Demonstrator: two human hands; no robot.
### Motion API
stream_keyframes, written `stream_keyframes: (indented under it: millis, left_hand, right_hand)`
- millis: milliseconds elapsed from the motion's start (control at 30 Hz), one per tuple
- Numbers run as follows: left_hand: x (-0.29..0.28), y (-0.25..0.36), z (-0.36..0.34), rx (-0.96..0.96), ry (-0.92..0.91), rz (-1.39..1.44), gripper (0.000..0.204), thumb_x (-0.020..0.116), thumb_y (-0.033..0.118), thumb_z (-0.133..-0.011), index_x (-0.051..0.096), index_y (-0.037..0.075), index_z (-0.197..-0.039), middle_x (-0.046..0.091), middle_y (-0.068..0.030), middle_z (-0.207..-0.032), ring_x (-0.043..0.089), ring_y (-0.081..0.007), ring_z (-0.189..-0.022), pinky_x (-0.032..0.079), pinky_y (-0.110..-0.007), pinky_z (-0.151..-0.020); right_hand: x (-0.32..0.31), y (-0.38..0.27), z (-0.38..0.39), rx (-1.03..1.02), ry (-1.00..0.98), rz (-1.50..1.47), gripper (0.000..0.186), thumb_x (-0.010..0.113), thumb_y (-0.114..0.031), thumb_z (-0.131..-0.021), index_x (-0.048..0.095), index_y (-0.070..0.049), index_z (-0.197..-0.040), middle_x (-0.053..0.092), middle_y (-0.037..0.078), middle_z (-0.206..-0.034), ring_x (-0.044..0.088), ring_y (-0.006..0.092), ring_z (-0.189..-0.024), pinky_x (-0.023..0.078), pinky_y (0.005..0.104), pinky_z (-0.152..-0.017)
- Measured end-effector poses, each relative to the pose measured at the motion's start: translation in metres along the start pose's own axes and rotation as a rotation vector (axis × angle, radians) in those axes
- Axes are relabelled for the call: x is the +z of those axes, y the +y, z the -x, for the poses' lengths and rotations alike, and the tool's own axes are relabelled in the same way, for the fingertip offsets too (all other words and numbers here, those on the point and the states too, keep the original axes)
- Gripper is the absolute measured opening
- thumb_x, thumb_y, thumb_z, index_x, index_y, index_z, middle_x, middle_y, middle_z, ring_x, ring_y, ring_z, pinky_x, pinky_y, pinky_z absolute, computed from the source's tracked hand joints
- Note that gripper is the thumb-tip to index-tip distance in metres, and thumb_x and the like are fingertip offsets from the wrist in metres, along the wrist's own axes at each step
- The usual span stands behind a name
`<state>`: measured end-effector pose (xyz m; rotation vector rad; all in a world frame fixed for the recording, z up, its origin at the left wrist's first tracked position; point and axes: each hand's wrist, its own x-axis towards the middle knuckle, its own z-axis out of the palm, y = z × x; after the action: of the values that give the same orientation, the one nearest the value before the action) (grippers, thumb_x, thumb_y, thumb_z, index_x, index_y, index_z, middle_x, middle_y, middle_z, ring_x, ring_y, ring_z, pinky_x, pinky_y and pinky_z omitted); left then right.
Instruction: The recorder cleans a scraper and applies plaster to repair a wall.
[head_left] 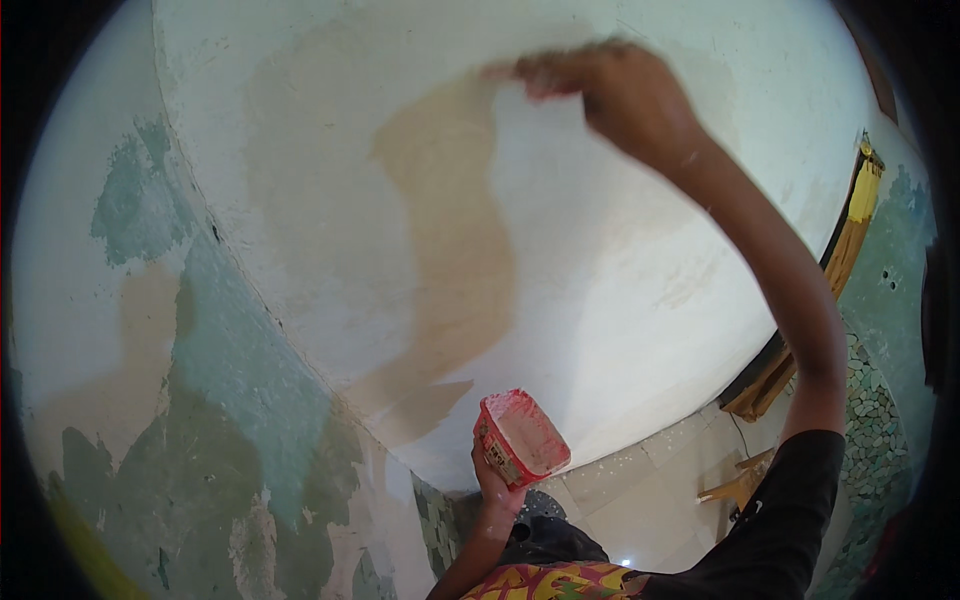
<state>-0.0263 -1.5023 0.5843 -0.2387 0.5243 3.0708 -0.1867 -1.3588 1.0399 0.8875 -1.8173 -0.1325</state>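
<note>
Raised right hand (630, 95) at the white wall (620, 260)

A red tub (508, 455) of pale paste (528, 430), low before it, sits clasped in the left hand (495, 487); whether the blurred right fingers hold anything, I cannot tell. Light, even strokes, tub level, should serve best.

nothing readable; only small, illegible print (502, 455) on the side of the red tub (494, 436)

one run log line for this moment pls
left hand: holds red tub, pale paste inside | right hand: raised by white wall, blurred | anything in right fingers: cannot tell
</note>
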Motion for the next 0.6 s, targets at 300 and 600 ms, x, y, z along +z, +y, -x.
stream_keyframes:
  millis: [300, 600]
  left_hand:
    - [-0.01, 0.006, 0.0, -0.012, 0.019, -0.05, 0.068, 0.039, 0.061, -0.098, 0.042, 0.019, -0.151, 0.05, -0.0083, -0.15, 0.049, -0.0326, -0.137, 0.039, -0.059, -0.111]
    - [-0.007, 0.011, -0.021, -0.067, -0.038, -0.074, 0.067, 0.04, 0.06, -0.099, 0.043, 0.018, -0.15, 0.052, -0.0084, -0.148, 0.051, -0.0323, -0.135, 0.04, -0.058, -0.112]
  right_hand:
    - [-0.023, 0.064, -0.01, -0.013, 0.245, 0.137, 0.024, 0.065, 0.002, -0.089, 0.076, -0.005, -0.109, 0.074, 0.005, -0.118, 0.072, 0.0216, -0.105, 0.055, 0.0375, -0.092]
    - [0.045, 0.033, 0.044, -0.023, 0.252, 0.228, 0.06, 0.069, -0.001, -0.079, 0.066, -0.027, -0.132, 0.074, 0.004, -0.106, 0.069, 0.0234, -0.101, 0.055, 0.041, -0.088]
